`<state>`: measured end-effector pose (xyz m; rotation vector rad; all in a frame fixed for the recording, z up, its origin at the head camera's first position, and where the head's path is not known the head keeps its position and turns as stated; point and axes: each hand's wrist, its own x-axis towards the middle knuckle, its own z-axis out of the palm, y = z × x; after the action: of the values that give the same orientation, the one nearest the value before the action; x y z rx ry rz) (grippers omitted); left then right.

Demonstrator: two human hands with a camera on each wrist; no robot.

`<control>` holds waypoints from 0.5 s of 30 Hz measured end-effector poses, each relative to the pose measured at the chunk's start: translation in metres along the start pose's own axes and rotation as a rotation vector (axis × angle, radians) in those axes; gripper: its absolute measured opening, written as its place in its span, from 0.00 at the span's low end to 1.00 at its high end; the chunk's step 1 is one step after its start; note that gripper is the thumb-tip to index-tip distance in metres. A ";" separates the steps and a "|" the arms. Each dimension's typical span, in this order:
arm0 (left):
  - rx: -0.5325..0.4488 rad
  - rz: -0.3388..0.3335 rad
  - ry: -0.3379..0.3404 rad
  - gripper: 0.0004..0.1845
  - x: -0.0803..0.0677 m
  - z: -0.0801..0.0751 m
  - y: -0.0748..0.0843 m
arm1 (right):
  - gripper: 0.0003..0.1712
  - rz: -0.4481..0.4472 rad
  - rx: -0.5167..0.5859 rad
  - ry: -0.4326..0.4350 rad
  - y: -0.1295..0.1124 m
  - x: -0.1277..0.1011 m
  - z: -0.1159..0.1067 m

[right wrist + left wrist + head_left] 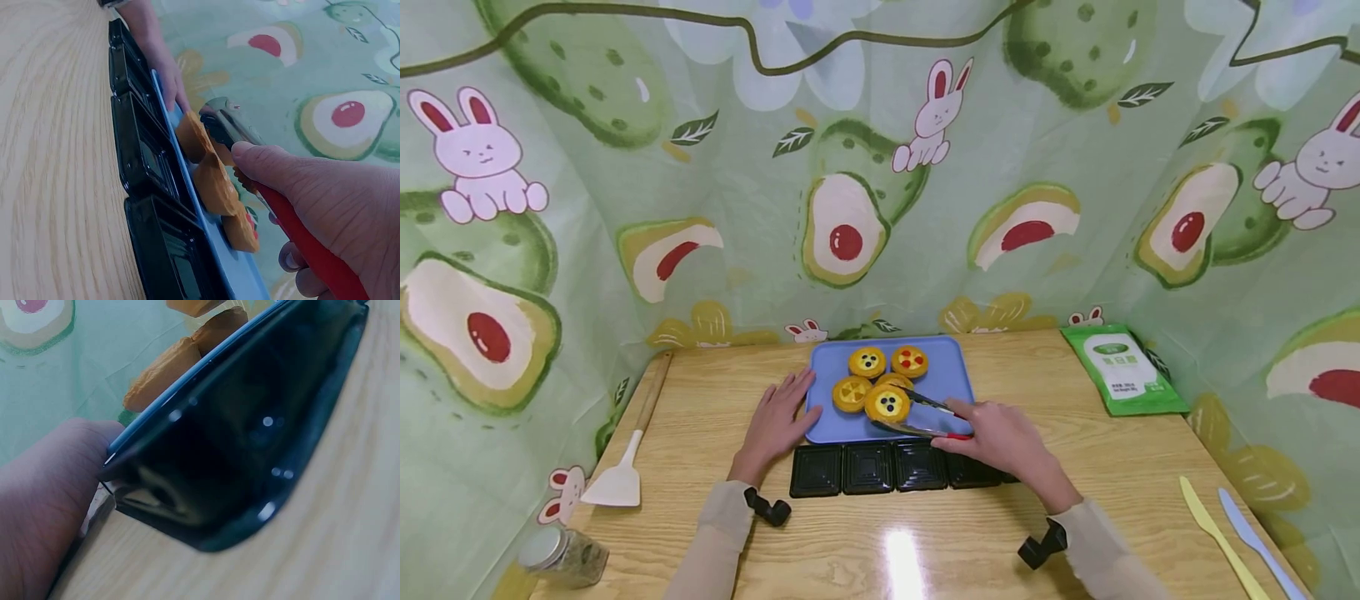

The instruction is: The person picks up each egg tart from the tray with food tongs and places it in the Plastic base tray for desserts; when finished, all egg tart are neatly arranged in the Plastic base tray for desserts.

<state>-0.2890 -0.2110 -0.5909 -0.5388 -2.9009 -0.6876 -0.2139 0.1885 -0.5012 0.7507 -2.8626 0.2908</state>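
My right hand (1000, 433) squeezes the tongs (925, 417) around the tart (887, 403) at the blue tray (951, 371)'s near edge — not yet lifted. Left hand (778, 421), fingers flat and together, steadies the tray's left edge. All four black cups (868, 467) sit empty — everything remains.

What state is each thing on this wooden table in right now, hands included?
Blue plastic tray: flat on the table, bearing tarts.
Front tart with dark berries: between the tong arms.
Red-handled metal tongs: held, around that tart.
Right hand: gripping the tongs.
Left hand: fingers straight, against the tray's left edge.
Black plastic trays: in a row, empty.
White spatula: lying untouched.
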 end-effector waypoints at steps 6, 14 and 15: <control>-0.001 -0.001 -0.003 0.39 -0.001 0.000 -0.001 | 0.40 -0.013 -0.016 -0.019 -0.011 0.001 0.003; -0.005 0.007 -0.002 0.39 0.001 0.002 -0.003 | 0.40 -0.072 0.019 -0.043 -0.029 0.003 0.010; -0.008 0.006 -0.002 0.39 0.001 0.002 -0.003 | 0.40 -0.078 0.020 -0.044 -0.031 0.003 0.010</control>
<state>-0.2907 -0.2124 -0.5934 -0.5491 -2.8990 -0.6980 -0.2025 0.1578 -0.5060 0.8812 -2.8663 0.2958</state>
